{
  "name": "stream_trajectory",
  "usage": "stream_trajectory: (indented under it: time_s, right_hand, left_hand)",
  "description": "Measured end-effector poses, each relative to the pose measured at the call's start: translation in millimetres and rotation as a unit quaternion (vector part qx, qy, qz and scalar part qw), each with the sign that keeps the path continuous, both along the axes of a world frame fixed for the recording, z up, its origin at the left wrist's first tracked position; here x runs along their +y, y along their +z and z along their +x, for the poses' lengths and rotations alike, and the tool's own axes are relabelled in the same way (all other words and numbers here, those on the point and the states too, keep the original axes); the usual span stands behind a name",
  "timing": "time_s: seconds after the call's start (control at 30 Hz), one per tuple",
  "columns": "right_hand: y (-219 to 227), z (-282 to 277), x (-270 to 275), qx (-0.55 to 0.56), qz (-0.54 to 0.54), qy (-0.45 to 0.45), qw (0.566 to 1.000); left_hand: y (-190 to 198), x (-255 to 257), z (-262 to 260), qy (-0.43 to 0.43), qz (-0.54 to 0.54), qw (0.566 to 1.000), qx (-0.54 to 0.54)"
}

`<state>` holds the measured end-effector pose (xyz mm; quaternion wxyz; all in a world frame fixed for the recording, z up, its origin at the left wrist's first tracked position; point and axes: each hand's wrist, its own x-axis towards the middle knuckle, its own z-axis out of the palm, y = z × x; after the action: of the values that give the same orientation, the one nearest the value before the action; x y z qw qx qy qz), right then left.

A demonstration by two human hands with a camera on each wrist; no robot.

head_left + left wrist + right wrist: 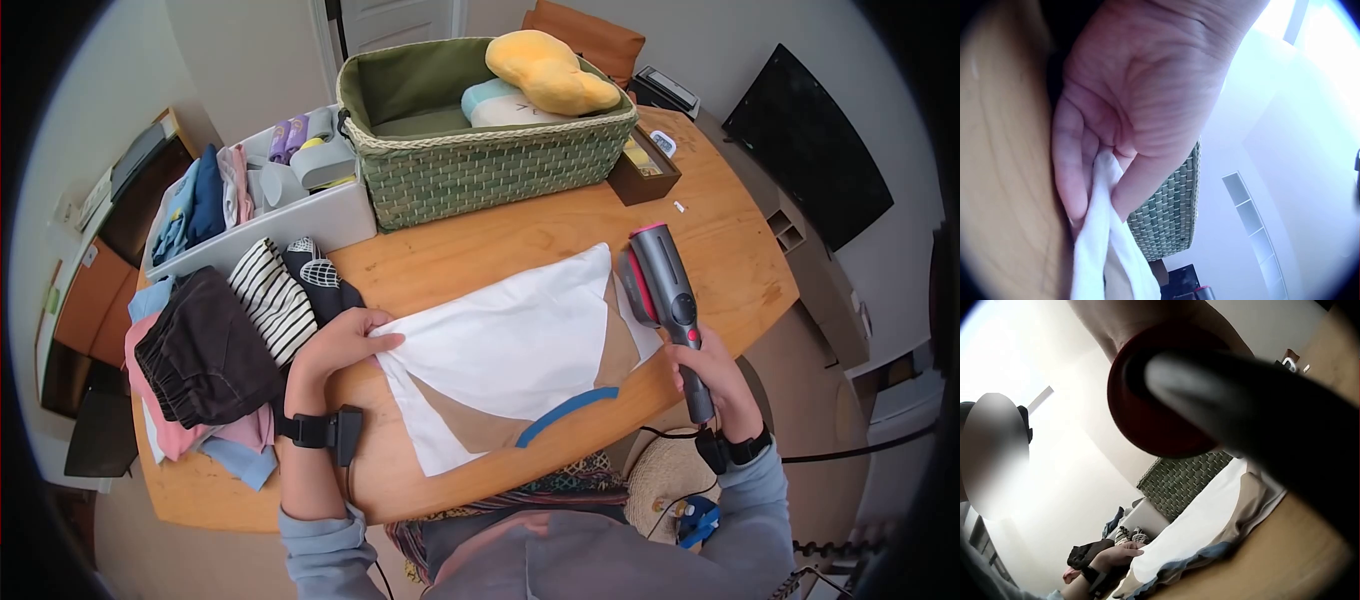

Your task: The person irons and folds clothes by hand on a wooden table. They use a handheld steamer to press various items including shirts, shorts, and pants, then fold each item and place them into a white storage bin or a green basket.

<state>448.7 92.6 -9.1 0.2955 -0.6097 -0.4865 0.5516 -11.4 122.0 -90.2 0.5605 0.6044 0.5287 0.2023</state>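
A white cloth with tan areas and a blue curved edge (520, 335) lies spread on the wooden table. At its left corner my left hand (345, 345) pinches the fabric; the left wrist view shows the white cloth (1092, 244) between thumb and fingers of the left hand (1141, 94). My right hand (715, 375) grips the handle of a grey and red handheld steamer (662, 280), its head held over or beside the cloth's right end; whether it touches cannot be told. In the right wrist view the cord and round red base (1166, 425), blurred, hide much of the right hand.
Folded clothes (205, 350) are piled at the table's left. Behind stand a white bin (290, 225) of clothes and a green woven basket (490, 170) with plush toys (550, 75). A small brown box (645, 185) is beside the basket. A black cable (850, 447) runs right from the right wrist.
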Motion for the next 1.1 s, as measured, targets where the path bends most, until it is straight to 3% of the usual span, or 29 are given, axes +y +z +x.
stream_trajectory:
  time_s: [0.17,0.33,0.43,0.67,1.0,1.1]
  right_hand:
    - [16.6,-63.6,-4.9,0.026,-0.033,0.112,0.993]
    - [-1.0,-123.4,3.4,0.032,-0.063,0.268,0.961]
    - [-24.8,-138.8,11.4,0.039,-0.087,0.309,0.946]
    - [-18.9,-121.7,18.5,0.052,-0.091,0.253,0.962]
    - [-27.3,-39.4,53.9,0.062,-0.054,0.069,0.994]
    - [-29.6,-13.5,65.7,0.019,-0.034,0.004,0.999]
  left_hand:
    - [5.5,-1.0,5.0,0.012,-0.001,1.000,0.018]
    - [3.2,-1.7,3.5,0.016,-0.005,1.000,0.008]
    - [0.9,-1.6,2.6,0.017,-0.014,1.000,-0.009]
    - [-0.7,-1.2,0.8,0.006,0.003,1.000,-0.019]
    - [-5.3,0.1,-1.4,0.007,0.013,1.000,-0.004]
    - [-3.0,-1.1,-0.2,0.010,0.013,1.000,0.000]
